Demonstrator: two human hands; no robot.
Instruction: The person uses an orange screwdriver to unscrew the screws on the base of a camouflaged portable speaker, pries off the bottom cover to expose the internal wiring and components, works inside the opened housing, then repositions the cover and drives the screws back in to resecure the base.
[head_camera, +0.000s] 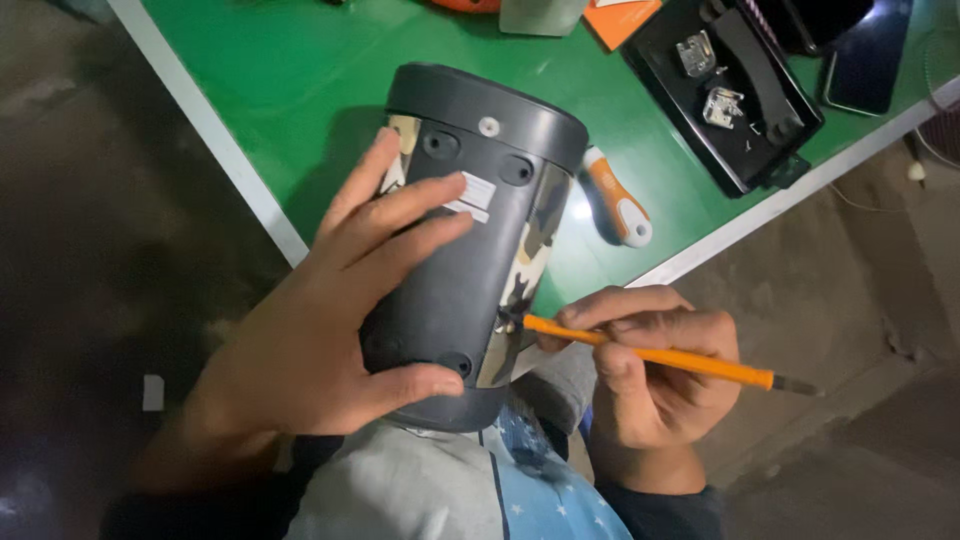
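Both hands hold things over the lap, by the bench (300, 70) edge. Left hand (330, 330) is wrapped around a dark grey round speaker (470, 250) with camouflage sides. Right hand (640, 370) pinches an orange tool (660, 356), its tip touching the speaker's side. Behind, an orange-and-white handle (618, 197) and black tray (730, 90) lie on the green bench.

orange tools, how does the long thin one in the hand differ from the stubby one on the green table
The thin orange tool is long, slim and plain orange; the stubby tool is short, thick, orange with white. The thin tool is held in the right hand, its tip against the grey speaker; the stubby tool lies untouched on the green table. Both are mostly orange.
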